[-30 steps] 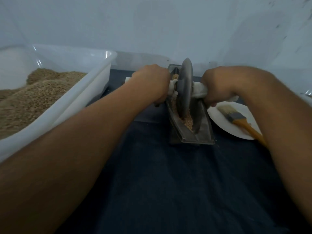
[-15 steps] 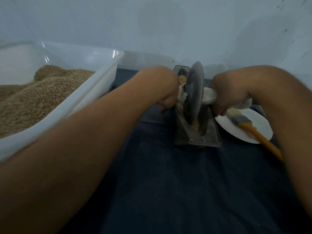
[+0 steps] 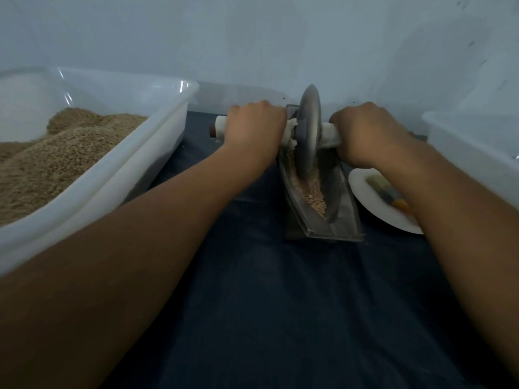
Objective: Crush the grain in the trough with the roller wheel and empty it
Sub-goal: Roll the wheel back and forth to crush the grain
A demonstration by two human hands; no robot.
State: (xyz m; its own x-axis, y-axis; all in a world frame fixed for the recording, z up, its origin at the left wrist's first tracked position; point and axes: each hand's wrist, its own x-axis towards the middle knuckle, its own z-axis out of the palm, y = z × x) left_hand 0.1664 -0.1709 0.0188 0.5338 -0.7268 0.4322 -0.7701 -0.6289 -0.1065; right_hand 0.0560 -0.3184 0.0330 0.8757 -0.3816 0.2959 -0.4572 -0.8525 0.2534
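A grey metal trough [image 3: 341, 217] lies lengthwise on the dark cloth, holding crushed tan grain [image 3: 313, 193]. A grey roller wheel [image 3: 309, 130] stands upright in the far half of the trough on a white axle handle. My left hand [image 3: 254, 126] grips the left end of the handle, whose dark tip shows beyond the knuckles. My right hand [image 3: 362, 133] grips the right end. Both arms reach forward from the near edge.
A large white tub [image 3: 134, 169] of tan grain sits at the left. A white plate [image 3: 373, 203] with a yellow-handled brush [image 3: 386, 189] lies right of the trough, partly under my right arm. Another white tub [image 3: 477, 147] stands at far right. Wall close behind.
Both hands have pushed the roller wheel away along the trough toward its far end, uncovering more crushed grain in the near half.
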